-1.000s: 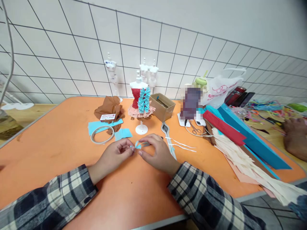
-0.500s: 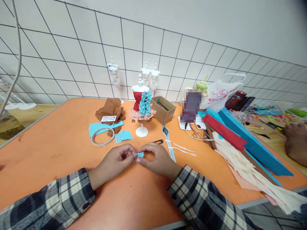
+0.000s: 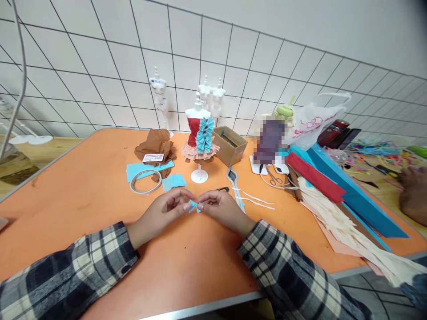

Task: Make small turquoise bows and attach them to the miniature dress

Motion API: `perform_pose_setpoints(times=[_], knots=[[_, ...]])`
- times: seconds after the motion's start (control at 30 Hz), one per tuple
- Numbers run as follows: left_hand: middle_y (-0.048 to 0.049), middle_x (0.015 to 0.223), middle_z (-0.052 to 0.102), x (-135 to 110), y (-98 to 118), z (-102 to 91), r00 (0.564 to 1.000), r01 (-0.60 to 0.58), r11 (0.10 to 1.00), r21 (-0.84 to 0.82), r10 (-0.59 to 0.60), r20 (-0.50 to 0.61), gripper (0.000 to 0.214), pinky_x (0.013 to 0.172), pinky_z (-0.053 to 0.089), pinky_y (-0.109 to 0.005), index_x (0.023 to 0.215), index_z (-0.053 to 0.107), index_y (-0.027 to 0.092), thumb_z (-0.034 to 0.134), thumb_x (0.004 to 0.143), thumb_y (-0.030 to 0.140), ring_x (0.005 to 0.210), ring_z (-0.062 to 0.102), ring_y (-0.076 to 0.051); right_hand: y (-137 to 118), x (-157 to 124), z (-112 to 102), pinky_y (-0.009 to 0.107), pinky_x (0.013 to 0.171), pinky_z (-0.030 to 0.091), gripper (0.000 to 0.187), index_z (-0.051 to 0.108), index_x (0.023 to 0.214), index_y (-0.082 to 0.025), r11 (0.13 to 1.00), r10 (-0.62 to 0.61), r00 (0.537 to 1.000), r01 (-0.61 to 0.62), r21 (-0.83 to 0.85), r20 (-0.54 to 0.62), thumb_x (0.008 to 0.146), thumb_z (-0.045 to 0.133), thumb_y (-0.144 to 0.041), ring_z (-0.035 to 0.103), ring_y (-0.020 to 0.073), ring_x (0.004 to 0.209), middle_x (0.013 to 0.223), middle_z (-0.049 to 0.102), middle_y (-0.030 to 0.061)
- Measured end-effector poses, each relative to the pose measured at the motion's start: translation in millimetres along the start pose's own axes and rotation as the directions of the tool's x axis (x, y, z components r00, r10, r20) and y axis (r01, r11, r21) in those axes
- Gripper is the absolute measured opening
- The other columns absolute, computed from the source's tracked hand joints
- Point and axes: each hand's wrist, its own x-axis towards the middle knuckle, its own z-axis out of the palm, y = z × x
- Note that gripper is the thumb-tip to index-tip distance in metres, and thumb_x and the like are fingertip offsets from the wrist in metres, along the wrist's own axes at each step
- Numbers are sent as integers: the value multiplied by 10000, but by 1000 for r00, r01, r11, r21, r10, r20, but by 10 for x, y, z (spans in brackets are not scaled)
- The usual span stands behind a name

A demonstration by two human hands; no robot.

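Observation:
A small light-blue crepe paper bow (image 3: pixel 192 206) is between my two hands above the orange table. My right hand (image 3: pixel 222 209) pinches its middle with thumb and fingertips, covering part of its right side. On the bow's left edge is the thumb of my left hand (image 3: pixel 170 209), whose other fingers curl behind. Just beyond stands a small white mannequin (image 3: pixel 196 113) in a red bodice, with a column of blue paper bows (image 3: pixel 204 135) down the front and a ruffled pink skirt (image 3: pixel 191 152).
Left of the mannequin lie a tape roll (image 3: pixel 146 182), blue paper pieces (image 3: pixel 174 181) and crumpled brown paper (image 3: pixel 155 144). A cardboard box (image 3: pixel 230 149), tweezers (image 3: pixel 232 177), white strips (image 3: pixel 256 200) and scissors (image 3: pixel 275 178) are to the right. Long paper sheets (image 3: pixel 360 195) cover the right side. Another person's hand (image 3: pixel 413 195) rests at far right.
The bow has turned, and its left wing now shows between my hands. My left index finger has lifted away from it, while my right fingers have moved onto its middle. The view has shifted slightly.

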Motion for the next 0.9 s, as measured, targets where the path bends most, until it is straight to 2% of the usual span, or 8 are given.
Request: perform_pose_setpoints(times=[0.07, 0.17, 0.3, 0.37, 0.5, 0.6, 0.77, 0.9], knots=[[21, 672, 537, 14, 17, 24, 999, 43, 995, -94, -46, -20, 343, 566, 474, -245, 981, 595, 187, 618, 814, 485, 602, 529, -136, 5, 5, 23, 271, 677, 484, 228, 681, 817, -175, 999, -29, 997, 30, 24, -75, 705, 733, -366, 617, 140, 708, 759, 685, 11], [4, 706, 577, 29, 9, 79, 994, 107, 985, -134, -111, -26, 341, 565, 493, -252, 854, 592, 182, 663, 771, 505, 622, 548, -140, 39, 9, 69, 261, 655, 478, 218, 674, 825, -181, 998, -63, 990, 67, 22, -124, 718, 721, -365, 605, 136, 702, 754, 676, 8], [8, 684, 591, 18, -11, 100, 992, 57, 997, -43, -61, -107, 304, 604, 467, -245, 790, 604, 181, 618, 806, 484, 637, 547, -137, 57, -2, 86, 231, 584, 443, 199, 687, 850, -171, 995, -62, 995, 55, -80, -80, 750, 701, -342, 540, 101, 609, 707, 651, -4], [9, 664, 587, 5, -10, 84, 995, 46, 998, 38, -42, -94, 297, 595, 444, -242, 751, 607, 178, 610, 806, 470, 619, 534, -136, 35, -14, 77, 229, 594, 453, 200, 695, 880, -168, 992, -62, 997, 56, -114, -49, 754, 698, -324, 548, 99, 620, 729, 656, 0], [5, 639, 588, -11, -20, 59, 998, 56, 993, 106, -54, -17, 307, 568, 424, -240, 728, 619, 176, 605, 798, 474, 595, 523, -140, -10, -29, 66, 271, 722, 513, 209, 696, 896, -164, 999, -17, 1000, 17, -50, 1, 732, 702, -294, 631, 129, 737, 805, 684, 19], [7, 620, 574, -8, -46, 53, 998, 60, 992, 115, -62, 11, 332, 547, 404, -232, 728, 627, 173, 597, 803, 495, 577, 504, -136, -11, -32, 57, 280, 710, 519, 190, 703, 849, -154, 999, 23, 1000, -22, -37, 9, 724, 706, -297, 643, 135, 706, 759, 687, 20], [-6, 658, 594, 8, -41, 41, 997, 70, 993, 91, -73, 29, 355, 569, 410, -243, 753, 621, 170, 591, 812, 519, 599, 514, -142, 18, -29, 35, 266, 667, 505, 163, 698, 797, -150, 998, -12, 999, 16, -69, 45, 730, 708, -299, 631, 128, 670, 730, 687, 20], [25, 653, 555, 16, -16, 60, 998, 54, 999, 0, -54, -17, 334, 581, 413, -238, 865, 589, 180, 630, 791, 504, 612, 508, -138, 14, -22, 45, 252, 651, 492, 124, 678, 781, -159, 996, -35, 999, 34, -86, -15, 730, 701, -270, 612, 116, 643, 715, 675, 6]])
